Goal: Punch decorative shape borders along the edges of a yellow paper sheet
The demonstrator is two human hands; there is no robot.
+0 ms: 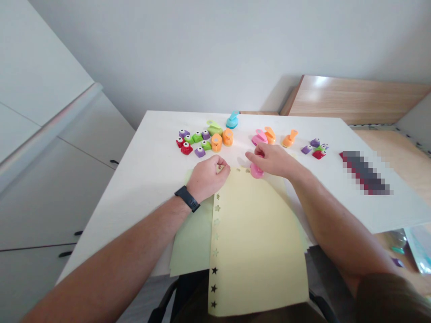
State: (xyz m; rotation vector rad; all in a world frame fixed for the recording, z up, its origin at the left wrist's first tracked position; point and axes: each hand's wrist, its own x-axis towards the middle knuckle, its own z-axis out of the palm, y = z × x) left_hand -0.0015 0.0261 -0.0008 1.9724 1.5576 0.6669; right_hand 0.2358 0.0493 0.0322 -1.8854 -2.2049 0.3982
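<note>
Pinching the rectangular pale-yellow paper sheet (257, 242), laid lengthwise twelve-to-six, in left hand (207, 177); with right hand (272, 159), the nearer, half-curled over the rounded pink plastic punch (257, 172) at the left's three o'clock, hold unclear.

So, the near pink punch (257, 172): the right hand (274, 159) covers part of it, and we can't tell how the fingers (259, 150) meet it. Same deal with the left hand (206, 178), which hides the yellow sheet's (261, 237) top left corner, grip included. That sheet also blocks most of the green paper (190, 244) below. The thing on the right of the desk (151, 157) is pixelated, so no clue, folks. We can't read the watch (187, 198) either, too small. Bottom edge chops off the left forearm (111, 264) and the right sleeve (390, 296).
</note>
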